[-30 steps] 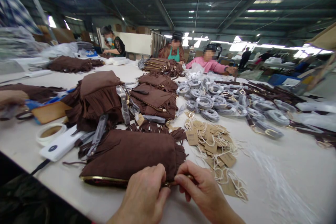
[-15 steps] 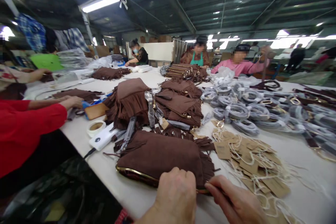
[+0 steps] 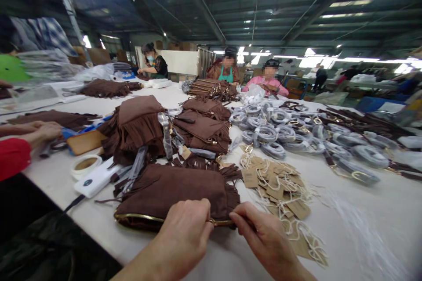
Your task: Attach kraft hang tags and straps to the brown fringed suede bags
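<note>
Pink sleeve (image 3: 282,90) is lower now, left hand (image 3: 184,232) pinches the zip pull (image 3: 216,223), right hand (image 3: 263,233) pinches the bag (image 3: 178,189) corner, so I'd keep the zip (image 3: 140,217) taut.

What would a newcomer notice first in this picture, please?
The eye would probably fall first on the brown fringed bag at the front of the table, with the left hand and right hand at its gold zipper. Behind it rises a pile of brown bags; to its right lie tan tags, and beyond them, coiled wrapped straps.
</note>
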{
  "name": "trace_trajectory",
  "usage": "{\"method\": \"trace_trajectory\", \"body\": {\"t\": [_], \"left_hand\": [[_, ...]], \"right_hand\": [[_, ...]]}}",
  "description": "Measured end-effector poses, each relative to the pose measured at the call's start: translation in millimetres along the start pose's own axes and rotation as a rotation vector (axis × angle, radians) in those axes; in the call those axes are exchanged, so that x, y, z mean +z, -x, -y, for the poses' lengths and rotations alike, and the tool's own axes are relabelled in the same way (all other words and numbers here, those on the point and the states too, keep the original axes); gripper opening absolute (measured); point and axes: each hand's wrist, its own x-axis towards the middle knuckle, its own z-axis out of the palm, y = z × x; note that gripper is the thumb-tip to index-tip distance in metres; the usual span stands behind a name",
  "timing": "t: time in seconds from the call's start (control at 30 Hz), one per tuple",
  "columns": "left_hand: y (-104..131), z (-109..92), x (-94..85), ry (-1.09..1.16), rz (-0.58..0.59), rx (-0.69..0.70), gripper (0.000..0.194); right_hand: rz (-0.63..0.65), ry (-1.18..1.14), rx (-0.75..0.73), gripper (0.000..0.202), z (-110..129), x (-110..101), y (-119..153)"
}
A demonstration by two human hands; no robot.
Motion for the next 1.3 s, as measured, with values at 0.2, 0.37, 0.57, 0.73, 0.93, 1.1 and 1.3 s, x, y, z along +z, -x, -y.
{"method": "trace_trajectory", "body": {"t": [0.2, 0.37, 0.57, 0.73, 0.93, 1.1, 1.3], "left_hand": [[-6, 2, -6.1, 0.183, -0.033, 0.024, 0.013], [-5, 10, 11.1, 0.326, -0.065, 0.014, 0.014], [6, 12, 49.2, 0.292, -0.266, 0.119, 0.014], [15, 22, 79.8, 0.247, -0.386, 0.197, 0.016], [27, 32, 76.7, 0.230, -0.418, 0.118, 0.017], [32, 33, 75.8, 0.242, -0.446, 0.134, 0.018], [41, 46, 91.9, 0.035, -0.490, 0.199, 0.017]], "right_hand": [[0.023, 0.037, -0.170, 0.031, 3, -11, 2], [0.297, -0.386, 0.249, 0.051, -7, -41, -2], [0.469, -0.285, 0.487, 0.023, 6, -27, 1], [0.300, 0.265, 0.033, 0.026, 13, -1, 12], [0.111, 0.453, -0.328, 0.031, 17, 16, 18], [0.059, 0.327, -0.360, 0.034, 23, 30, 16], [0.138, 0.390, -0.378, 0.031, 13, 31, 27]]}}
